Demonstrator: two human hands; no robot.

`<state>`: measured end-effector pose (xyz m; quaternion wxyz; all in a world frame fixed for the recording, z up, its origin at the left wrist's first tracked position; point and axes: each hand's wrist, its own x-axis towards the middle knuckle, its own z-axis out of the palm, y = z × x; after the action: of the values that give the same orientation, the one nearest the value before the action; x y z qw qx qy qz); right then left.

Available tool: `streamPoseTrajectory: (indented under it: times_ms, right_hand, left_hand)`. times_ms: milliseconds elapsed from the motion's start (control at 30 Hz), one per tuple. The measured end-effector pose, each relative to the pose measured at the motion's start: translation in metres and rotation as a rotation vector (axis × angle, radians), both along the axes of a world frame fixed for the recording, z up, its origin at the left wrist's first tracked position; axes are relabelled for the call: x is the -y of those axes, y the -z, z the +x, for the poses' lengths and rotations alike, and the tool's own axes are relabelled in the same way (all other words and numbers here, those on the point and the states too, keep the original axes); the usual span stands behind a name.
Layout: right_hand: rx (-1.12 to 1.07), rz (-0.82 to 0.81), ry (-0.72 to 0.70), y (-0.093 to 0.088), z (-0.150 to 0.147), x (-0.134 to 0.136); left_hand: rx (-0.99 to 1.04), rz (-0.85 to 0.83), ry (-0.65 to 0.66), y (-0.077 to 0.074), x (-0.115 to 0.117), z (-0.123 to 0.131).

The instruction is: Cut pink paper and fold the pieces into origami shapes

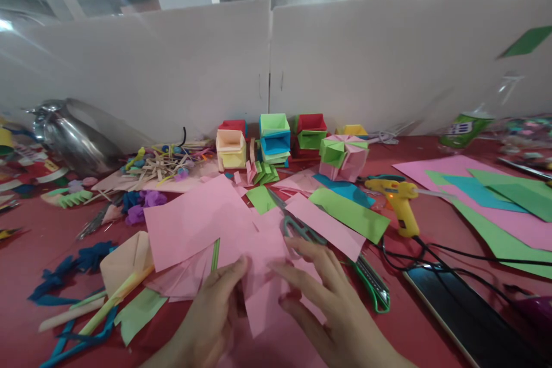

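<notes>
My left hand (211,313) pinches a piece of pink paper (265,305) between thumb and fingers, low in the middle of the head view. Over the same paper, my right hand (332,299) has its fingers apart; whether the fingertips touch it I cannot tell. Just beyond the right fingers lie grey-green-handled scissors (302,231), partly covered by a pink strip (325,224). More pink sheets (194,218) spread beyond my left hand. A green-handled utility knife (373,284) rests to the right of my right hand.
Folded paper boxes (275,138) stand along the white partition (172,63). A yellow glue gun (399,201) and a phone (452,310) lie right, among black cables. Coloured sheets (495,195) and a bottle (466,129) are farther right. A metal jug (73,138) is at left.
</notes>
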<state>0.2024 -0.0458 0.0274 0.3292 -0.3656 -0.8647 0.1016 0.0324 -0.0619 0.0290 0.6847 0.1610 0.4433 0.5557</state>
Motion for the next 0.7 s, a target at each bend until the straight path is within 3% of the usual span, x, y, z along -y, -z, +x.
streamPoseTrajectory:
  times_ms: [100, 233, 333, 433, 567, 700]
  right_hand:
    - [-0.010, -0.057, -0.017, -0.003, -0.001, -0.001]
    - [-0.144, -0.104, -0.010, -0.002, 0.001, 0.000]
    - [-0.184, -0.100, -0.026, -0.004, 0.002, 0.002]
    - [-0.177, -0.126, -0.062, -0.009, 0.003, 0.004]
    - [-0.193, -0.259, -0.096, -0.012, 0.002, 0.004]
    - [-0.329, -0.428, -0.008, -0.007, -0.001, 0.003]
  left_hand:
    - [0.047, 0.018, 0.033, -0.001, -0.001, 0.001]
    - [0.057, 0.112, 0.166, 0.002, 0.003, 0.004]
    - [0.015, 0.081, 0.272, 0.001, 0.007, 0.006]
    - [-0.090, 0.057, 0.242, 0.002, 0.006, 0.003]
    - [-0.409, -0.066, 0.131, 0.008, 0.004, -0.005]
    - [-0.491, -0.054, 0.147, 0.010, 0.006, -0.005]
